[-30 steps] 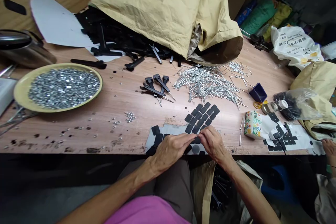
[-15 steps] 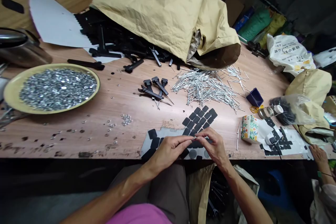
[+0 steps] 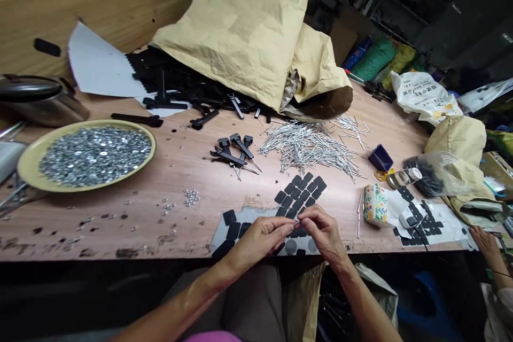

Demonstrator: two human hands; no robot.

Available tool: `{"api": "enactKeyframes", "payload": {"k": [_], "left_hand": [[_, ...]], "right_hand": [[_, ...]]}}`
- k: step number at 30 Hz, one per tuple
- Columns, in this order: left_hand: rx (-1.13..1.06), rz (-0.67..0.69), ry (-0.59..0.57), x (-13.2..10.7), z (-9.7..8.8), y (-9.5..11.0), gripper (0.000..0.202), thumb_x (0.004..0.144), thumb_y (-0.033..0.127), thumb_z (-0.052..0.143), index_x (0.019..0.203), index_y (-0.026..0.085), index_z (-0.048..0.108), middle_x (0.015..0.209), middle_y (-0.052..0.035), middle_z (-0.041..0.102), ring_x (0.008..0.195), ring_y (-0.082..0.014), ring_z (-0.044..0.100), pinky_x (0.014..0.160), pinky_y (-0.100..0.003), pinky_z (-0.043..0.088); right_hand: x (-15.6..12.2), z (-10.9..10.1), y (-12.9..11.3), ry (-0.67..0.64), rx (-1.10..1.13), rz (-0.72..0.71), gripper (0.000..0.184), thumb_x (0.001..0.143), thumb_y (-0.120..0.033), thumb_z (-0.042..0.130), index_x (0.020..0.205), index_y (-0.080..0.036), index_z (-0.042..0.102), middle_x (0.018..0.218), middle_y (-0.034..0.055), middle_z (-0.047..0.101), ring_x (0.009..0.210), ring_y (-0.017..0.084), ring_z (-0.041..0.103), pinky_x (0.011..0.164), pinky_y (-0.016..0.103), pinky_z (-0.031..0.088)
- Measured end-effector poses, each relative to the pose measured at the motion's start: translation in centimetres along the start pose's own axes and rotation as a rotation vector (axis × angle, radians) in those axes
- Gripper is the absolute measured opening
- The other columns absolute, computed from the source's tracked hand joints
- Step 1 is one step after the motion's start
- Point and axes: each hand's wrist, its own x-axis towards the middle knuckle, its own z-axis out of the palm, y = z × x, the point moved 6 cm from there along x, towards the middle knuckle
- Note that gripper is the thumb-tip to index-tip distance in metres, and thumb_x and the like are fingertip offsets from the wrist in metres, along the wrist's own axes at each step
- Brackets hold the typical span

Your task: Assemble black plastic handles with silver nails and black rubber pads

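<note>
My left hand [image 3: 264,236] and my right hand [image 3: 324,231] meet near the table's front edge, fingertips pinched together. Between them is a small, thin metal piece [image 3: 297,222], mostly hidden by the fingers. Below and beyond my hands lies a grey-white sheet [image 3: 249,215] with rows of black rounded pads [image 3: 295,193]. Several black plastic parts with metal pins [image 3: 236,150] are bunched together further back. A heap of thin metal pins [image 3: 308,143] lies right of these. Some small nuts [image 3: 191,197] are scattered to the left of the sheet.
A yellow plate [image 3: 27,175] full of small metal rings stands at left, by a metal pot [image 3: 36,104]. A big paper sack [image 3: 240,26] spills black parts at the back. To the right are a blue box [image 3: 380,158], a floral box [image 3: 375,204] and another person's hand [image 3: 484,240].
The view has tilted up a little, so the table things sit lower in the picture. Both hands keep their pinch on the small metal piece, with only slight finger movement.
</note>
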Motion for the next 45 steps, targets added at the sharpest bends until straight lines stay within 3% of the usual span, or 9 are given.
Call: {"api": "enactKeyframes", "payload": {"k": [5, 11, 15, 19, 21, 27, 35, 39, 45], "left_hand": [[-0.175, -0.150, -0.115, -0.1, 1.1, -0.6, 0.062, 0.067, 0.061, 0.058, 0.101, 0.010, 0.067, 0.043, 0.0105, 0.033, 0.034, -0.0018, 0.016, 0.035, -0.017, 0.013], [0.214, 0.243, 0.257, -0.3, 0.1, 1.0, 0.029, 0.078, 0.037, 0.052, 0.089, 0.019, 0.073, 0.080, -0.0053, 0.072, 0.070, -0.0171, 0.062, 0.064, -0.027, 0.049], [0.289, 0.275, 0.270, -0.3, 0.5, 1.5, 0.028, 0.079, 0.035, 0.050, 0.089, 0.022, 0.073, 0.079, -0.0035, 0.073, 0.069, -0.0179, 0.064, 0.064, -0.026, 0.050], [0.141, 0.123, 0.273, 0.2, 0.4, 0.8, 0.032, 0.077, 0.041, 0.053, 0.088, 0.018, 0.072, 0.048, 0.0022, 0.058, 0.043, -0.0113, 0.049, 0.045, -0.022, 0.040], [-0.016, 0.087, 0.292, 0.4, 0.3, 0.6, 0.033, 0.073, 0.043, 0.057, 0.086, 0.016, 0.071, 0.051, 0.0028, 0.057, 0.041, -0.0090, 0.045, 0.045, -0.021, 0.039], [-0.472, 0.072, 0.434, 1.2, 0.3, 0.1, 0.033, 0.061, 0.043, 0.071, 0.077, 0.015, 0.066, 0.074, -0.0053, 0.070, 0.077, -0.0162, 0.063, 0.075, -0.026, 0.048], [-0.518, 0.115, 0.469, 1.9, 1.0, -0.3, 0.033, 0.062, 0.042, 0.072, 0.080, 0.016, 0.061, 0.087, -0.0094, 0.073, 0.084, -0.0203, 0.066, 0.077, -0.032, 0.050], [-0.432, 0.123, 0.498, 2.6, 0.7, -0.9, 0.029, 0.063, 0.041, 0.070, 0.077, 0.016, 0.065, 0.095, -0.0097, 0.072, 0.093, -0.0215, 0.064, 0.083, -0.032, 0.049], [-0.272, 0.036, 0.507, 2.8, -0.2, -2.7, 0.040, 0.062, 0.034, 0.070, 0.097, 0.016, 0.066, 0.099, -0.0093, 0.069, 0.085, -0.0181, 0.064, 0.073, -0.027, 0.051]], "right_hand": [[-0.3, -0.3, 0.4, -0.037, 0.040, 0.052, 0.030, 0.084, -0.048, 0.054, 0.081, -0.021, 0.067, 0.072, 0.0033, 0.062, 0.070, 0.015, 0.059, 0.060, 0.026, 0.048], [-0.7, -0.4, 0.4, 0.179, -0.095, 0.078, 0.024, 0.084, -0.039, 0.056, 0.072, -0.020, 0.065, 0.071, 0.0019, 0.062, 0.069, 0.014, 0.058, 0.064, 0.026, 0.046], [-1.0, -0.3, 0.6, 0.258, -0.063, 0.107, 0.016, 0.079, -0.036, 0.061, 0.080, -0.020, 0.064, 0.074, 0.0008, 0.060, 0.070, 0.014, 0.057, 0.065, 0.026, 0.046], [-1.2, -0.6, 1.6, 0.307, 0.089, 0.195, 0.045, 0.072, -0.039, 0.068, 0.111, -0.021, 0.054, 0.087, 0.0010, 0.058, 0.068, 0.012, 0.055, 0.066, 0.026, 0.048], [-1.7, -0.7, 2.2, 0.352, 0.132, 0.236, 0.039, 0.072, -0.042, 0.067, 0.102, -0.021, 0.055, 0.085, 0.0007, 0.057, 0.069, 0.012, 0.055, 0.065, 0.026, 0.047], [-2.8, 2.6, 3.6, 0.212, 0.299, 0.318, 0.029, 0.076, -0.042, 0.063, 0.094, -0.021, 0.055, 0.079, 0.0001, 0.060, 0.071, 0.013, 0.056, 0.066, 0.025, 0.046], [-2.5, 4.1, 4.2, 0.238, 0.454, 0.361, 0.031, 0.075, -0.045, 0.062, 0.097, -0.023, 0.058, 0.083, 0.0008, 0.061, 0.068, 0.013, 0.055, 0.058, 0.023, 0.045], [-2.7, 3.2, 4.6, 0.236, 0.292, 0.413, 0.029, 0.079, -0.047, 0.055, 0.089, -0.020, 0.062, 0.070, -0.0012, 0.056, 0.056, 0.011, 0.048, 0.049, 0.022, 0.039], [-1.6, -2.0, 4.7, 0.365, -0.444, 0.152, 0.024, 0.087, -0.037, 0.047, 0.080, -0.020, 0.062, 0.078, 0.0031, 0.061, 0.072, 0.016, 0.056, 0.061, 0.026, 0.041]]}}
